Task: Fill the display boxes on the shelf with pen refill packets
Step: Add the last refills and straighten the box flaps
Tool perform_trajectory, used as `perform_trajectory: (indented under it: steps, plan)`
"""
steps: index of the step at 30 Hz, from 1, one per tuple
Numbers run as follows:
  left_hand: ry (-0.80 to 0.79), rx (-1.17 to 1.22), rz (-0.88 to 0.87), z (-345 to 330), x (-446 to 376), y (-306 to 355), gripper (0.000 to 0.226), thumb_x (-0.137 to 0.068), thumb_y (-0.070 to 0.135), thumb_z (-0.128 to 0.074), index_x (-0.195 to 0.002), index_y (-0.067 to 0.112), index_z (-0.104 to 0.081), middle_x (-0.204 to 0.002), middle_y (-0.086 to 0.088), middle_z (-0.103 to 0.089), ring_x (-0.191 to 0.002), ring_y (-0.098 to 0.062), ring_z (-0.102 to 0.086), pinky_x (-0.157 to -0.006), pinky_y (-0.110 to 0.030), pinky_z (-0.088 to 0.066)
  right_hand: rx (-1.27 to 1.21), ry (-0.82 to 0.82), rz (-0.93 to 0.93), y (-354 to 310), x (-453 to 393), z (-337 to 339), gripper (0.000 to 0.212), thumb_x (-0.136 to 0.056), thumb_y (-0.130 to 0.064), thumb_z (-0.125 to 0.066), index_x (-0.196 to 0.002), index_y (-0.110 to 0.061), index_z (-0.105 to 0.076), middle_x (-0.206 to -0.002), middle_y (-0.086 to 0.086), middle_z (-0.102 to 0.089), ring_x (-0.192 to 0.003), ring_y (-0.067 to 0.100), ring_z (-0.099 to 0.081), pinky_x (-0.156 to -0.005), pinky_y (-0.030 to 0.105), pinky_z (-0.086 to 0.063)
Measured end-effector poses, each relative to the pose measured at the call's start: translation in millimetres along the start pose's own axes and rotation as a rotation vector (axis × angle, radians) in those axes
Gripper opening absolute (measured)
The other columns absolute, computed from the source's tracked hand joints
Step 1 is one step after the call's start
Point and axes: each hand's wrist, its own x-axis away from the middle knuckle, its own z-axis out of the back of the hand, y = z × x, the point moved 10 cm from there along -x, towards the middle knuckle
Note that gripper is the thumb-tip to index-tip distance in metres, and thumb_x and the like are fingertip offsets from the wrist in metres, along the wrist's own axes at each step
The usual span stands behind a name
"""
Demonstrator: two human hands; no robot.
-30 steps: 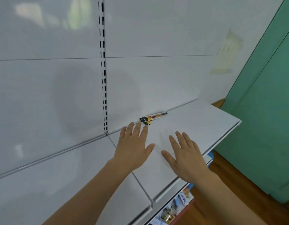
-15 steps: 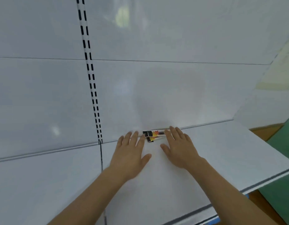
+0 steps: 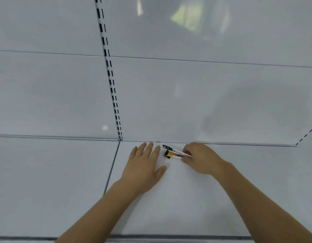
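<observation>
Pen refill packet (image 3: 172,152) is the only stock in view, lying on the white shelf (image 3: 186,199) close to its back edge; no display box shows anywhere in this view.

Nearest the camera, both forearms reach forward over the shelf. Just short of the packet and to its left, the left hand (image 3: 143,168) rests flat on the shelf with straight, spread fingers, holding nothing, its fingertips just beside the packet's black end. At the packet's right end, the right hand (image 3: 200,158) has its fingers curled over the packet and appears to pinch that end. The packet's long axis runs left to right, roughly along the back edge, with the black-and-yellow end pointing toward the left hand. Beyond it, the back panel (image 3: 186,102) rises; a slotted upright (image 3: 113,95) stands behind and left.

So the right hand is the one on it, and lifting it probably means drawing it away from the back panel.
</observation>
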Motion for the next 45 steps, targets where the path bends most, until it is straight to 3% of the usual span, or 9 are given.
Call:
perform_trajectory:
  steps: [7, 11, 15, 17, 23, 31, 37, 41, 45]
  plan:
    - [0.031, 0.026, 0.051, 1.5, 13.7, -4.1, 0.1, -0.084, 0.074, 0.003, -0.167, 0.024, -0.017, -0.175, -0.003, -0.015, -0.162, -0.027, -0.009, -0.131, -0.045, -0.006, -0.135, 0.101, 0.017, -12.3, 12.7, 0.4, 0.013, -0.106, -0.037, -0.05, -0.111, -0.025, -0.047, -0.095, -0.005, -0.058, -0.086, 0.021, -0.058, -0.068, 0.037, -0.043]
    - [0.162, 0.125, 0.051, 11.9, 22.3, -11.4, 0.081, -0.097, 0.067, -0.017, -0.155, 0.019, -0.047, -0.158, -0.003, -0.048, -0.149, -0.026, -0.039, -0.125, -0.042, -0.027, -0.318, 0.15, 0.056, -39.2, 21.5, 9.1, 0.024, -0.105, -0.04, -0.053, -0.126, -0.03, -0.049, -0.091, -0.004, -0.07, -0.082, 0.019, -0.065, -0.074, 0.043, -0.055]
    - [0.281, 0.501, 0.137, 39.4, 35.4, -23.2, 0.037, -0.111, 0.044, -0.042, -0.119, 0.023, -0.071, -0.113, 0.007, -0.072, -0.109, -0.015, -0.062, -0.097, -0.034, -0.048, -0.526, 0.211, 0.154, -84.7, 39.0, 20.6, 0.025, -0.105, -0.04, -0.056, -0.129, -0.035, -0.059, -0.097, -0.01, -0.071, -0.085, 0.009, -0.065, -0.08, 0.036, -0.055]
    - [0.303, 0.713, 0.231, 48.8, 42.4, -33.9, 0.035, -0.111, 0.041, -0.043, -0.102, 0.023, -0.072, -0.095, 0.009, -0.074, -0.092, -0.01, -0.066, -0.088, -0.036, -0.052, -0.616, 0.226, 0.224, -112.1, 48.5, 27.4, 0.018, -0.107, -0.037, -0.054, -0.123, -0.038, -0.062, -0.093, -0.018, -0.07, -0.086, 0.004, -0.064, -0.076, 0.025, -0.051]
    - [0.452, 1.242, 0.439, 67.1, 76.7, -81.7, 0.023, -0.107, 0.029, -0.058, -0.097, 0.015, -0.074, -0.084, 0.002, -0.079, -0.081, -0.016, -0.075, -0.088, -0.049, -0.061, -0.747, 0.19, 0.226, -166.8, 59.1, 27.3, 0.03, -0.112, -0.038, -0.037, -0.11, -0.029, -0.066, -0.088, -0.009, -0.068, -0.067, 0.006, -0.063, -0.068, 0.032, -0.054]
    - [0.596, 1.275, 0.446, 103.1, 138.7, -168.7, 0.016, -0.101, 0.023, -0.064, -0.096, 0.01, -0.071, -0.08, -0.001, -0.077, -0.075, -0.02, -0.075, -0.082, -0.053, -0.062, -0.417, 0.427, 0.265, -279.0, 68.2, 44.8, 0.051, -0.11, -0.04, -0.036, -0.16, -0.027, -0.034, -0.133, -0.008, -0.065, -0.115, 0.016, -0.065, -0.095, 0.032, -0.053]
    - [0.583, 1.363, 0.409, 113.6, 197.4, -252.4, 0.033, -0.109, 0.028, -0.051, -0.091, 0.008, -0.07, -0.087, -0.006, -0.076, -0.082, -0.023, -0.078, -0.085, -0.049, -0.064, -0.324, 0.458, 0.312, -406.8, 65.3, 21.8, 0.069, -0.104, -0.059, -0.008, -0.164, -0.028, -0.026, -0.114, -0.007, -0.05, -0.093, 0.015, -0.057, -0.074, 0.037, -0.055]
    - [0.612, 1.326, 0.409, 123.7, 238.3, -304.0, 0.038, -0.106, 0.041, -0.057, -0.091, 0.008, -0.068, -0.074, 0.002, -0.073, -0.07, -0.014, -0.073, -0.079, -0.042, -0.065, -0.342, 0.436, 0.366, -473.4, 63.5, 9.8, 0.065, -0.105, -0.051, -0.013, -0.163, -0.027, -0.032, -0.107, -0.008, -0.047, -0.092, 0.013, -0.051, -0.075, 0.033, -0.052]
    - [0.718, 1.298, 0.455, 127.7, 265.9, -368.8, 0.017, -0.104, 0.035, -0.061, -0.098, 0.025, -0.073, -0.083, -0.006, -0.078, -0.081, -0.027, -0.077, -0.076, -0.052, -0.065, -0.628, 0.308, 0.434, -522.7, 47.3, 7.8, 0.048, -0.109, -0.038, -0.038, -0.158, -0.036, -0.04, -0.114, -0.02, -0.055, -0.101, 0.002, -0.059, -0.081, 0.015, -0.047]
